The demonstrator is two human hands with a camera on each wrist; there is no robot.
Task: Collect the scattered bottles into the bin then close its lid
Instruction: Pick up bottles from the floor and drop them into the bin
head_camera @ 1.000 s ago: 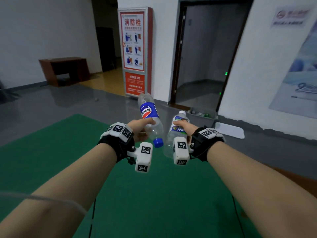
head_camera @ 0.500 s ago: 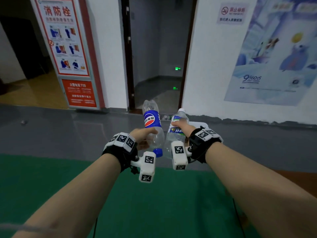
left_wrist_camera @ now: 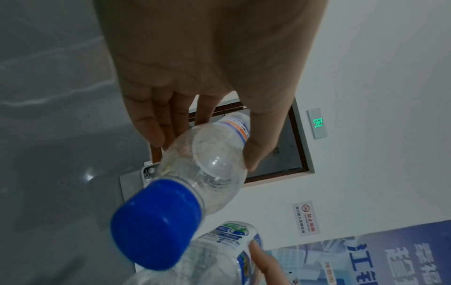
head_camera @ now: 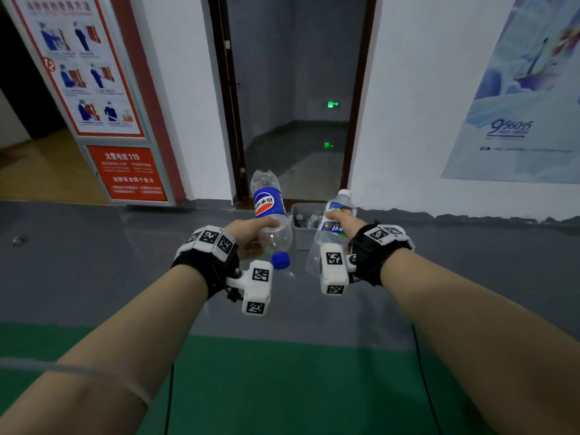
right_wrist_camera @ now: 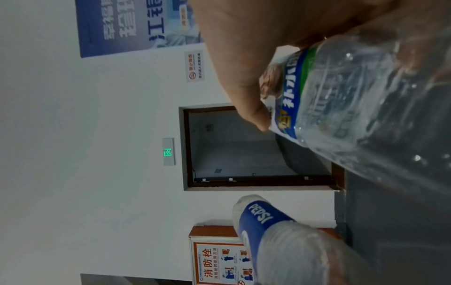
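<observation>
Blue-labelled "PEPSI" bottle [right_wrist_camera: 258,217], left hand [head_camera: 251,235]

Public or institutional building, corridor or lobby, not a home. Evidence: red-framed fire hydrant cabinet [head_camera: 94,98] on the wall at 10 o'clock, with pictogram instructions and an emergency number panel. Lit green exit sign [head_camera: 333,104] at 12 o'clock, inside a dark-framed doorway [head_camera: 295,98] opening onto a bare grey room. No-smoking notice [left_wrist_camera: 306,217] on the white wall beside the doorway. Large printed blue poster [head_camera: 521,89] at 2 o'clock. Glossy grey painted floor [head_camera: 78,252] with matching grey skirting; green mat [head_camera: 282,387] at 6 o'clock.
</observation>
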